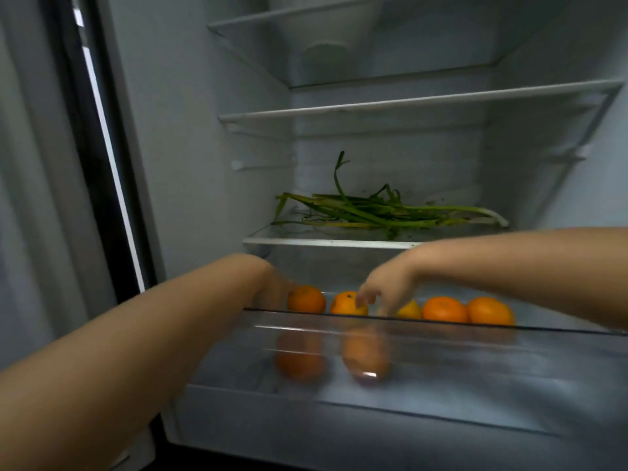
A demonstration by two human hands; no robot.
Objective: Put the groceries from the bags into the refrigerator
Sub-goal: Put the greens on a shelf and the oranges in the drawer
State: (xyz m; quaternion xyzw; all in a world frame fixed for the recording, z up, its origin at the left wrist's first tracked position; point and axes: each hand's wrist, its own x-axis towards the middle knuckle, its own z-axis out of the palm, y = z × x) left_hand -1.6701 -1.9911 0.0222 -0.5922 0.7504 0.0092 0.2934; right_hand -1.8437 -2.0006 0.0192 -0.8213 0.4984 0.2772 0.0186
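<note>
Both bare forearms reaching into the open refrigerator (190,164), over the front wall of the clear drawer (407,338) at lower centre of the frame. Left arm rising from the lower left corner, wrist bent down behind the drawer rim; left hand (272,287) mostly hidden and blurred, fingers just beside the leftmost orange (307,299), grip or spread impossible to tell. Right arm entering from the right edge, roughly level, wrist dropped; right hand (382,290) hanging with fingers loosely parted and pointing down, fingertips touching the second orange (346,304), not curled round it. Partly hidden behind those fingers, a smaller yellowish fruit (409,309). Further right in the drawer, two more oranges (445,309) side by side, touching. Blurred orange shapes visible through the drawer front below. On the glass shelf (323,242) just above, centre of frame, a bunch of green onions (384,212) lying flat.
</note>
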